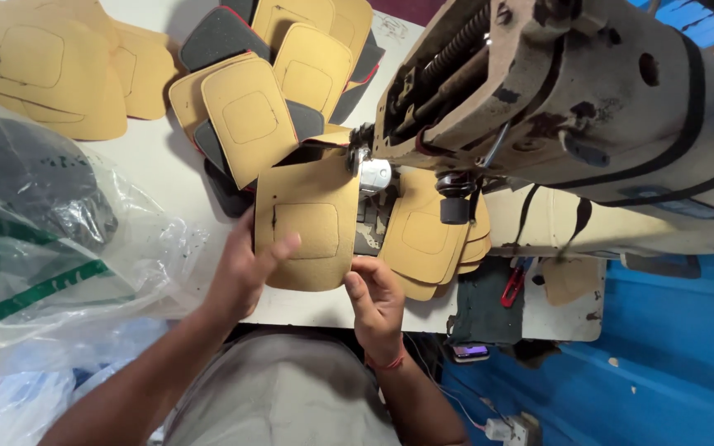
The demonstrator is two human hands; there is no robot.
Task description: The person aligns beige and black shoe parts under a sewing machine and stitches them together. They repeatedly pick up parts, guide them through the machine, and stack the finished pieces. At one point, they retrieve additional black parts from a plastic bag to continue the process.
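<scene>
Both our hands rest on one tan panel (307, 223) lying flat on the white table (167, 165) under the sewing machine (572, 91). Our left hand (245, 268) lies at the panel's near left edge, fingers loosely spread, thumb pressed down on its face. Our right hand (376, 299) sits at the near right corner, fingers curled, pinching the panel's edge. The panel's far right corner reaches the needle area (369, 175) of the machine. Just right of it lies a stack of tan pieces (431, 244). Beyond the panel, farther off, a fan of tan and dark grey pieces (278, 78) overlaps across the table. At left sits a crumpled clear plastic bag (51, 239), near our left forearm.
</scene>
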